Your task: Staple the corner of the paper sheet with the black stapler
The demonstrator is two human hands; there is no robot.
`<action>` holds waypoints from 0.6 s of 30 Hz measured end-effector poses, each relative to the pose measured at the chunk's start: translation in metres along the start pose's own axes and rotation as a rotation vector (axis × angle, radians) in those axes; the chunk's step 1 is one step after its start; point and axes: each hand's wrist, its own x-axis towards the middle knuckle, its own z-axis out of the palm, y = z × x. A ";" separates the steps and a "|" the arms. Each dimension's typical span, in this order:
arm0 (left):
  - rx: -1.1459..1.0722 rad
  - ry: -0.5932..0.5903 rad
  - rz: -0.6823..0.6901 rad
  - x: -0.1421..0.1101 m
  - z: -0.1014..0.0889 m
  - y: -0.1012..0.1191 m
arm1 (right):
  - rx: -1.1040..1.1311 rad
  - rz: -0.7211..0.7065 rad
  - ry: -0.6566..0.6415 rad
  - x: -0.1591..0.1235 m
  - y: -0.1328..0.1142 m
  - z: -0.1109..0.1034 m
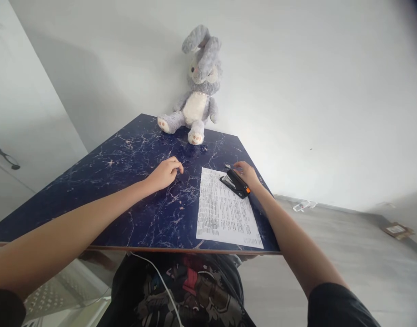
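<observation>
My left hand point(166, 172) rests on the dark blue marbled table point(150, 145), its fingers loosely bent and apart, with nothing in them. Near the right edge, a sheet of printed paper point(224, 213) lies flat. A black stapler point(236, 183) with an orange patch lies across the paper's upper right part. Just beyond it is my right hand point(247, 173), fingers reaching left and partly hidden behind the stapler; whether they touch it is unclear. Close to those fingertips lies a small metallic piece point(228, 166), too small to name surely.
A grey plush rabbit point(196, 106) sits at the table's far edge against the white wall point(297, 91). On the floor to the right lie a clear plastic item point(302, 206) and a brown package point(397, 230). A white cable point(157, 272) hangs in front of my shirt.
</observation>
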 end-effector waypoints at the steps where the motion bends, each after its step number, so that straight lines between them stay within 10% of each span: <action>1: -0.001 0.004 -0.003 0.000 -0.001 0.000 | -0.012 -0.019 -0.037 0.003 0.002 0.005; 9: -0.002 0.039 -0.028 0.003 -0.002 0.007 | -0.127 -0.156 -0.302 0.029 -0.023 0.035; 18: 0.054 0.387 -0.012 0.001 -0.020 0.025 | -0.010 -0.340 -0.381 0.100 -0.157 0.123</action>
